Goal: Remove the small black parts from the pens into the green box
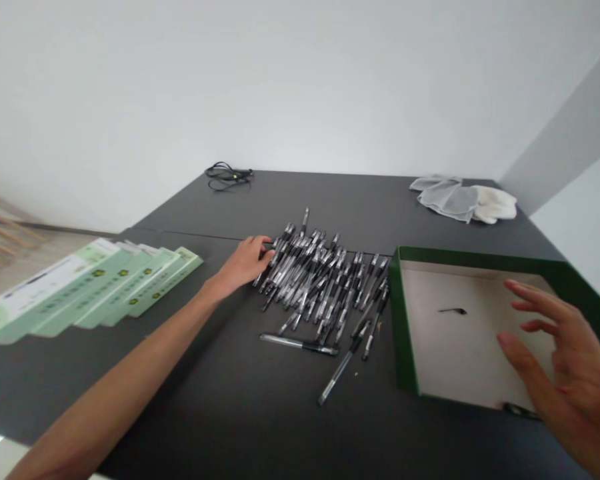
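Note:
A heap of clear pens with black grips and caps lies in the middle of the dark table. My left hand rests against the heap's left side, thumb and finger a little apart at the nearest pens; I see no pen lifted in it. On the right, my right hand hovers over an open green box, fingers spread and nothing held. Inside the box is a small black piece with a thin stem. A dark object, partly hidden by my right hand, shows at the box's front edge.
Several overlapping light green boxes lie at the left. A coiled black cable sits at the back left of the table. White gloves or cloths lie at the back right. Two loose pens are in front of the heap.

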{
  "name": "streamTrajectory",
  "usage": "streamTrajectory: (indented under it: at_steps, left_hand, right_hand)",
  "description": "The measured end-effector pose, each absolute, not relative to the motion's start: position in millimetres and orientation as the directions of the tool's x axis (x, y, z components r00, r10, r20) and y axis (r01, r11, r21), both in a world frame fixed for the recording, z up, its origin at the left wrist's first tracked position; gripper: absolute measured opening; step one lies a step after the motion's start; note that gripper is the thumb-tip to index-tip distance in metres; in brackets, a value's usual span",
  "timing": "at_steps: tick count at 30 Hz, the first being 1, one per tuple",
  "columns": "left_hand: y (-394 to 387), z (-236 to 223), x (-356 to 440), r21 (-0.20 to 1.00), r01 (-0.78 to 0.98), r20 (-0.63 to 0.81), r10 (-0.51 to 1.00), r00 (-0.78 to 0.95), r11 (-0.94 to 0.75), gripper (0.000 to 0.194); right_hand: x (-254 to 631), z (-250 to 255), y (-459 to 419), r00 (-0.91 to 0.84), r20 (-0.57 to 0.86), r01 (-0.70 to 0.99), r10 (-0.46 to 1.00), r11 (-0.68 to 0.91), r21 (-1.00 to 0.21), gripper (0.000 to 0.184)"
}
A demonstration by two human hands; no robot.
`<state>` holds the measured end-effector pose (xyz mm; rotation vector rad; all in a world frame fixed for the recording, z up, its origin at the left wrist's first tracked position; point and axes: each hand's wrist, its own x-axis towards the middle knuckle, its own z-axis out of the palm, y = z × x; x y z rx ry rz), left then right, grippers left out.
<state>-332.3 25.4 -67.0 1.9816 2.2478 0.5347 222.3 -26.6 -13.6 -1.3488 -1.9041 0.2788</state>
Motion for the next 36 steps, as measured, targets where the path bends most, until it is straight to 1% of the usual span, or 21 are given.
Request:
streamTrajectory:
  at_steps: [6, 9, 11, 14, 16, 18, 22, 26, 33, 36]
  left_hand:
    - [31, -69, -307, 0.334, 0.942, 0.252, 0.966, -0.063, -0.026, 0.071]
    - [27, -65, -293, 0.324, 0.939, 0.282, 0.959, 0.020, -0.115, 0.070]
    - [23, -64, -282, 0.289, 0.935, 0.267, 0.955, 0.125, -0.204, 0.067]
    - [18, -65, -268, 0.243, 0.922, 0.179, 0.948, 0.264, -0.303, 0.066]
    - [16, -67, -262, 0.249, 0.920, 0.122, 0.952, 0.281, -0.304, 0.068]
    - [12, -69, -258, 0.262, 0.923, 0.095, 0.959, 0.268, -0.284, 0.070]
    - [-6, -67, -249, 0.242, 0.932, 0.095, 0.963, 0.253, -0.268, 0.070]
    - [-31, -64, -241, 0.205, 0.939, 0.061, 0.961, 0.270, -0.277, 0.067]
    - [-53, -61, -234, 0.141, 0.965, 0.046, 0.975, 0.216, -0.220, 0.062]
    - [-56, -61, -233, 0.118, 0.973, 0.050, 0.980, 0.195, -0.199, 0.064]
  right_hand:
    - [223, -15, -26, -0.124, 0.441, 0.711, 0.889, 0.390, -0.585, 0.069]
    - [225, -18, -25, -0.114, 0.444, 0.716, 0.889, 0.383, -0.583, 0.070]
    - [228, -22, -23, -0.108, 0.441, 0.716, 0.891, 0.378, -0.587, 0.070]
    - [235, -29, -20, -0.114, 0.455, 0.705, 0.883, 0.394, -0.590, 0.072]
    - [239, -33, -18, -0.122, 0.470, 0.696, 0.874, 0.413, -0.587, 0.072]
    - [241, -34, -17, -0.129, 0.470, 0.698, 0.873, 0.417, -0.582, 0.072]
    - [240, -34, -19, -0.135, 0.458, 0.713, 0.879, 0.407, -0.571, 0.075]
    - [237, -31, -22, -0.143, 0.443, 0.729, 0.885, 0.397, -0.557, 0.074]
    - [236, -28, -21, -0.117, 0.455, 0.748, 0.883, 0.380, -0.544, 0.074]
    - [233, -30, -21, -0.124, 0.494, 0.779, 0.861, 0.392, -0.489, 0.074]
